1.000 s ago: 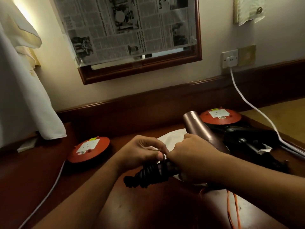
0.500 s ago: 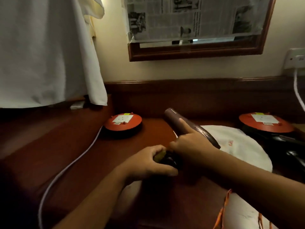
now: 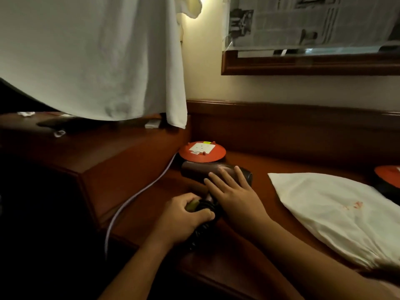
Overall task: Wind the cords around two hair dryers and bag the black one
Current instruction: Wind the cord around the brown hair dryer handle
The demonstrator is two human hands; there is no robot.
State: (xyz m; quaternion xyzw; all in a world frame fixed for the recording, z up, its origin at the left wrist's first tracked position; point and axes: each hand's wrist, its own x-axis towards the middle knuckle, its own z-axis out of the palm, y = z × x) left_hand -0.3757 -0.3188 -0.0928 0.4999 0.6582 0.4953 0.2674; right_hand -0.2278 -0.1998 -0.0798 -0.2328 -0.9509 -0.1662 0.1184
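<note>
A brown hair dryer (image 3: 199, 171) lies on the wooden desk (image 3: 249, 252), its barrel next to a red cord reel (image 3: 202, 151). Its black cord (image 3: 203, 226) is coiled around the handle. My left hand (image 3: 184, 215) is closed around that cord-wrapped handle. Fingers spread, my right hand (image 3: 233, 193) lies flat on the barrel's rear end. A white cloth bag (image 3: 337, 215) rests on the desk to the right. The black hair dryer is out of view.
A white cable (image 3: 138, 195) runs from the red reel down over the desk's left edge. A second red reel (image 3: 389, 176) shows at the right edge. A white towel (image 3: 91, 57) hangs at upper left over a higher shelf (image 3: 97, 152). A newspaper-covered mirror (image 3: 313, 29) hangs above.
The view has swung left. The brown dryer has moved left, beside the left reel. My right hand went from pointing along the barrel to lying flat on it.
</note>
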